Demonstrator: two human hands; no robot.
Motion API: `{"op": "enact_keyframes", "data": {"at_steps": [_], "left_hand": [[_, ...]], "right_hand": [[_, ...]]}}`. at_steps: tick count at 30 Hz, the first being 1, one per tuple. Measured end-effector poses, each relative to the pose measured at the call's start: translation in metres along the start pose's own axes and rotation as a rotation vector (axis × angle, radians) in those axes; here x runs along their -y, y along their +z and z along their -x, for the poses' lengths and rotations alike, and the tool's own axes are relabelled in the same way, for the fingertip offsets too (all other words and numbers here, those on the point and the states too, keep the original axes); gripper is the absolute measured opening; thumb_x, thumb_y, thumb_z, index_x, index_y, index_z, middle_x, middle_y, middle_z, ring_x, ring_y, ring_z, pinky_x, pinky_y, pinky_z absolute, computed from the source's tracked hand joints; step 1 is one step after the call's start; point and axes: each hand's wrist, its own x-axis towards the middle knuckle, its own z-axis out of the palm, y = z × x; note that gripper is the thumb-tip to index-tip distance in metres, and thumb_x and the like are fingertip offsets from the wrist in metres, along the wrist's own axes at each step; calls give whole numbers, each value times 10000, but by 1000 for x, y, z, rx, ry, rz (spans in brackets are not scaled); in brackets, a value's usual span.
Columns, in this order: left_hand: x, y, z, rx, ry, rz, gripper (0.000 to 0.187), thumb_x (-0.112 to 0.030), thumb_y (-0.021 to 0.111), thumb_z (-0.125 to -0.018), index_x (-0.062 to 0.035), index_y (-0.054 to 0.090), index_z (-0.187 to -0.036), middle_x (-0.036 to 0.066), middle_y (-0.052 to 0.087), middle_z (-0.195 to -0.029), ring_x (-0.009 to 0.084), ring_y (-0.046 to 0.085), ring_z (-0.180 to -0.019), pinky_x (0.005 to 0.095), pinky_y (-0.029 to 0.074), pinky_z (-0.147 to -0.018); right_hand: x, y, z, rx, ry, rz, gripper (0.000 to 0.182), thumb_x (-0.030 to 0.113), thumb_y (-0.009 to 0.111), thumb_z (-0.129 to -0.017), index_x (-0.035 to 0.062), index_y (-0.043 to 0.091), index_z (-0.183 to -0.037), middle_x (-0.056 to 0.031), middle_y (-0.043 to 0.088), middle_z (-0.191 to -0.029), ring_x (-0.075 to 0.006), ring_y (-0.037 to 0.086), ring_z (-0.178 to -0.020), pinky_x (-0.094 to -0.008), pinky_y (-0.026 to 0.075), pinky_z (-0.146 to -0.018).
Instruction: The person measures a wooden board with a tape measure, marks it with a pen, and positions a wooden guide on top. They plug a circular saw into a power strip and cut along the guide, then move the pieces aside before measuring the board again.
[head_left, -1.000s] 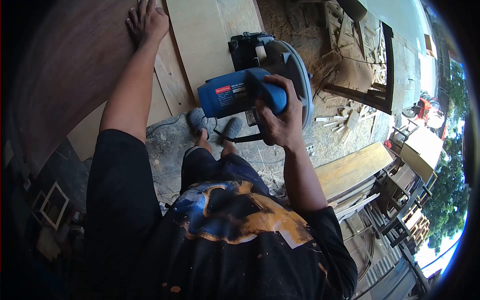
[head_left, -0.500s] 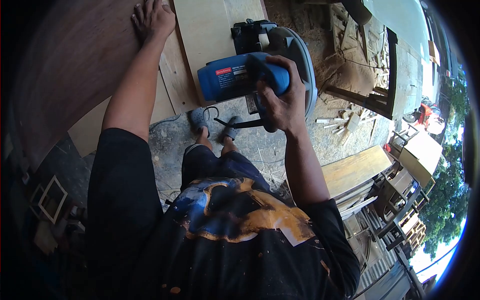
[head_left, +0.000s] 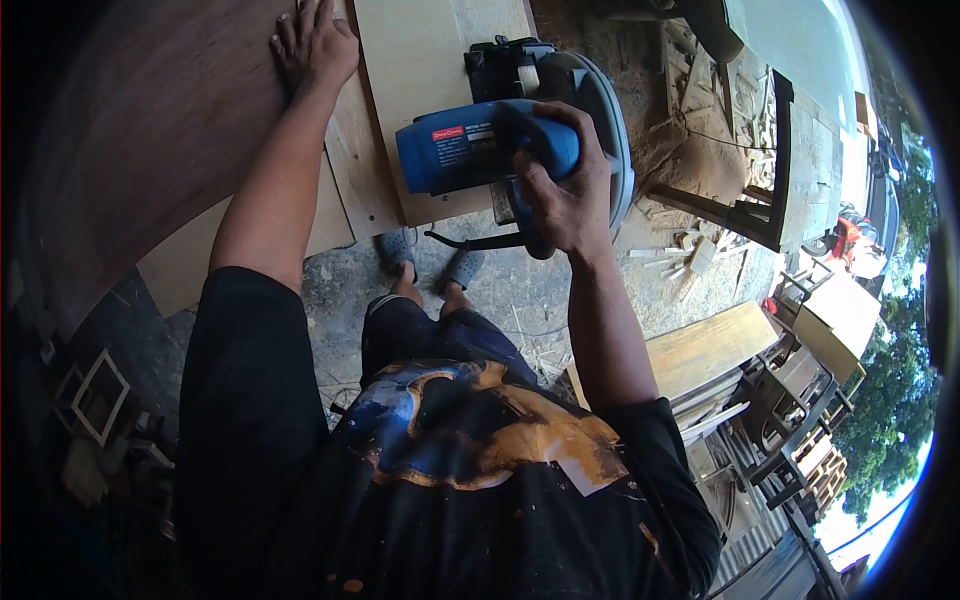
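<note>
My right hand [head_left: 578, 195] is wrapped round the rear handle of a blue circular saw [head_left: 432, 155]. The saw has a red label, a grey blade guard [head_left: 612, 150] and a black cord trailing from its handle. It rests at the near right edge of a pale plywood sheet [head_left: 412, 45]; the blade itself is hidden. To the left, my left hand [head_left: 322, 48] presses down with fingers spread, near the right edge of a large reddish-brown board [head_left: 150, 120]. Between that board and the plywood runs a light wooden strip [head_left: 362, 165].
My feet in grey clogs [head_left: 462, 266] stand on the concrete floor below the saw. Wood scraps [head_left: 700, 250] and sawdust lie to the right, beside another work table [head_left: 808, 150]. Stacked planks [head_left: 710, 345] and wooden furniture stand at the lower right.
My left hand appears slightly further right and lower in view. The saw and my right hand stay almost in place. My feet appear a little lower, with a small view shift.
</note>
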Motion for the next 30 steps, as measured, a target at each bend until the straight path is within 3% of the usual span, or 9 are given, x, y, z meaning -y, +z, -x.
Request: {"op": "enact_keyframes", "data": {"at_steps": [3,6,9,11,15,20,30], "left_hand": [[-1,-1,0,4,-9,14,511,-321,359,-943,-326,340,-1454,11,289,-1535,355,187,-1428,549,99,-1154],[-2,-6,0,32,-20,11,514,-316,365,-941,-326,340,-1454,7,284,-1538,346,183,-1430,542,98,-1158],[-6,-11,1,60,-35,3,514,-308,371,-939,-327,344,-1452,-1,281,-1539,339,184,-1431,536,97,-1160],[-5,-10,0,56,-38,-5,514,-305,373,-938,-328,347,-1451,-5,280,-1540,336,186,-1431,533,97,-1161],[-3,-4,-2,30,-29,-10,514,-304,373,-938,-332,346,-1451,-7,280,-1540,333,188,-1431,527,98,-1163],[-8,-13,-1,77,-44,-2,515,-314,368,-941,-325,336,-1456,2,280,-1540,334,181,-1432,525,93,-1163],[-5,-11,0,69,-36,24,505,-322,371,-946,-319,350,-1450,11,282,-1539,354,179,-1430,545,87,-1156]], "right_hand": [[1,-1,-3,30,75,-16,438,81,624,-789,49,498,-1207,-187,668,-912,-283,698,-820,-359,553,-752],[-10,1,-4,14,-114,54,537,96,641,-788,68,426,-1279,-208,668,-957,-323,694,-867,-378,555,-781],[-1,3,6,-73,-117,46,677,101,656,-781,92,308,-1362,-227,666,-1001,-357,685,-908,-402,551,-807],[-6,5,15,-101,-63,-4,820,93,655,-781,113,161,-1435,-245,658,-1028,-386,675,-930,-415,546,-822],[-26,10,32,-115,-37,83,815,82,650,-781,90,193,-1455,-240,657,-1041,-383,671,-945,-417,541,-836],[-28,12,25,-86,-5,33,674,54,640,-786,53,371,-1404,-208,665,-1060,-315,668,-1001,-384,519,-875],[-16,14,11,-83,8,69,672,39,636,-764,50,387,-1388,-208,670,-1037,-294,680,-970,-370,529,-846]]}}
